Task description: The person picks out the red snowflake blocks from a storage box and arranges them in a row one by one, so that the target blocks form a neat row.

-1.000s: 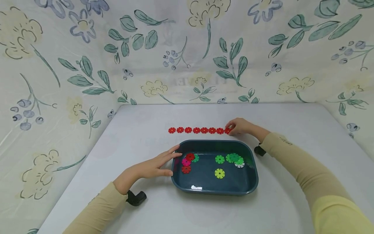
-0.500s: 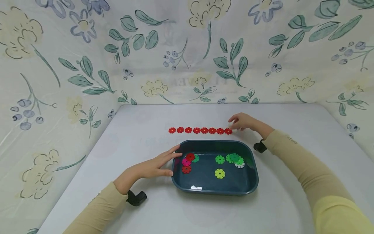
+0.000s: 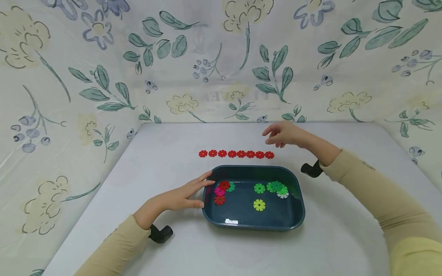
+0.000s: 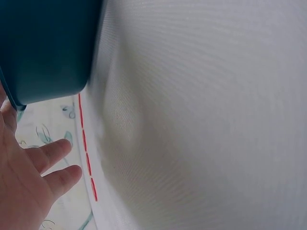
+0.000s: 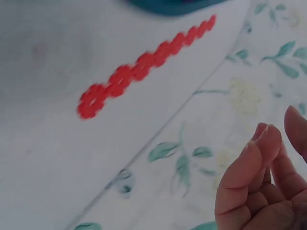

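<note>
My left hand (image 3: pixel 179 195) rests its fingers on the left rim of a dark blue-green plastic tray (image 3: pixel 253 223). In the left wrist view that hand's fingers (image 4: pixel 60 179) are spread beside the tray wall (image 4: pixel 48 57). Above the right end of a row of red notched discs (image 3: pixel 241 154), my right hand (image 3: pixel 288 134) hovers with loosely bent fingers, holding nothing. The right wrist view shows the red discs (image 5: pixel 141 66) lying flat in a line, apart from the right hand (image 5: pixel 264 187).
Inside the tray lie a yellow disc (image 3: pixel 259 205), a green disc (image 3: pixel 259 188), a green cluster (image 3: pixel 276 186) over a white disc (image 3: pixel 283 195), and red and pink discs (image 3: pixel 220 191) at left. A flowered sheet (image 3: pixel 221 61) hangs behind the white table (image 3: pixel 165 145).
My right hand has let go of the last red disc at the row's right end and lifted up and away from it. The left hand and tray have stayed in place.
</note>
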